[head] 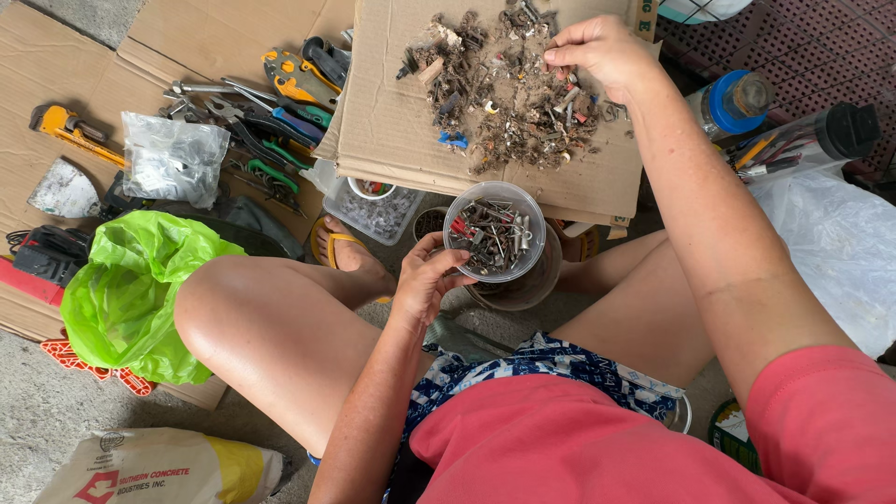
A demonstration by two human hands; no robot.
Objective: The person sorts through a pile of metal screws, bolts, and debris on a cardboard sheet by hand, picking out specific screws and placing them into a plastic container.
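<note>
Clear plastic cup (495, 238) of screws and wall plugs, mouth up, sits just below the cardboard sheet (392, 121), over a concrete floor (37, 411). Left hand (425, 280) cups its side, fingers curled round it. Right hand (597, 51) pinches a small piece in the debris pile (509, 93) on the cardboard. Left of the cardboard: pliers and cutters (271, 103), green plastic bag (131, 289). Right: blue-capped bottle (737, 101).
</note>
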